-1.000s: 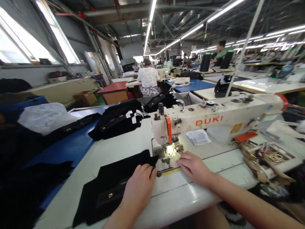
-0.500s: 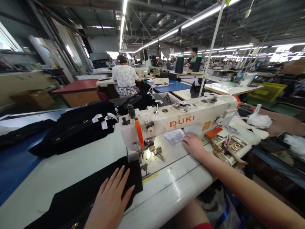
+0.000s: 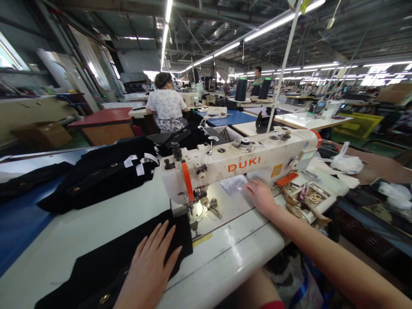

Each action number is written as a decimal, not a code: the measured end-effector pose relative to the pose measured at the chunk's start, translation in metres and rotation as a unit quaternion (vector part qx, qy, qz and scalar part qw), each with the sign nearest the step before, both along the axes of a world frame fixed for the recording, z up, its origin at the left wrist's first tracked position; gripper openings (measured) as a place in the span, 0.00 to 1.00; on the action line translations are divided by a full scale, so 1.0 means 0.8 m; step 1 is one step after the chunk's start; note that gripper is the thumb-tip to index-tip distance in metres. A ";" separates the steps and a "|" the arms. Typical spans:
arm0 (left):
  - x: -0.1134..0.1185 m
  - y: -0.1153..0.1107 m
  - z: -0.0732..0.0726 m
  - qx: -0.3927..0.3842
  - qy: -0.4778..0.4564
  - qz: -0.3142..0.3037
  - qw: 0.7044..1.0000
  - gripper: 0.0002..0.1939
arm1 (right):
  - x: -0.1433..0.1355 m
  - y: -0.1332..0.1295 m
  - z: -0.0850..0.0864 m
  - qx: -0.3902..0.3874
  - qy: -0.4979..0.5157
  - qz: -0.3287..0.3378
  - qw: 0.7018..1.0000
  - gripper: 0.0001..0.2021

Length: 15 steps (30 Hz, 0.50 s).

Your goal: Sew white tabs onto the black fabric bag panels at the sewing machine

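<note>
The only camera here rides on the person's head, looking forward and down over the sewing machine (image 3: 238,159). It takes in the left hand (image 3: 149,262) from close above, low in the view, and the right hand (image 3: 260,196) a little farther off, right of the middle. Past the machine I see it face along the hall, wide enough to catch a co-worker's back (image 3: 166,105) and ceiling lights (image 3: 227,50) well beyond.
</note>
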<state>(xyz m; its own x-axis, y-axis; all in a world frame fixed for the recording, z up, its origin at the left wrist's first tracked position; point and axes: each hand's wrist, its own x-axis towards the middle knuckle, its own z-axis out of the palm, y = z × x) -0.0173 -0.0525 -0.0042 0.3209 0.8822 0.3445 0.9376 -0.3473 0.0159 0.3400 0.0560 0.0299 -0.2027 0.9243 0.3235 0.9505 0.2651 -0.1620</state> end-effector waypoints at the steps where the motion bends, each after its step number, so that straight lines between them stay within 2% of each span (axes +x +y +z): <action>1: 0.002 -0.003 0.004 0.007 -0.028 -0.003 1.000 0.27 | -0.002 -0.004 0.004 0.003 0.004 0.003 1.000 0.09; 4: 0.019 -0.019 0.019 -0.017 -0.159 0.003 0.987 0.25 | -0.021 -0.028 0.012 0.028 0.020 0.051 0.998 0.09; 6: 0.040 -0.031 0.029 -0.092 -0.280 0.017 0.955 0.26 | -0.049 -0.056 0.013 0.058 0.030 0.127 0.990 0.09; 7: 0.052 -0.036 0.033 -0.144 -0.348 0.019 0.926 0.28 | -0.066 -0.071 0.012 0.067 0.033 0.166 0.983 0.09; 9: 0.073 -0.041 0.039 -0.250 -0.472 0.018 0.845 0.31 | -0.102 -0.103 0.008 0.073 0.032 0.226 0.971 0.08; 11: 0.083 -0.042 0.043 -0.322 -0.560 0.039 0.762 0.32 | -0.133 -0.128 0.006 0.060 0.044 0.264 0.962 0.07; 12: 0.083 -0.042 0.045 -0.342 -0.585 0.062 0.733 0.31 | -0.144 -0.136 0.006 0.049 0.061 0.274 0.959 0.07; 13: 0.080 -0.041 0.047 -0.354 -0.599 0.087 0.713 0.29 | -0.153 -0.142 0.007 0.034 0.087 0.284 0.954 0.06; 15: 0.066 -0.042 0.051 -0.359 -0.614 0.124 0.692 0.27 | -0.161 -0.145 0.011 -0.013 0.171 0.294 0.940 0.05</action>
<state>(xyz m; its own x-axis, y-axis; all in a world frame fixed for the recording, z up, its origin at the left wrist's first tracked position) 0.0356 -0.0861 0.0366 -0.0164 0.9429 -0.3326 0.0934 0.3327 0.9384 0.2114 -0.0601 0.0388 -0.5701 0.6932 0.4410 0.5316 0.7205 -0.4453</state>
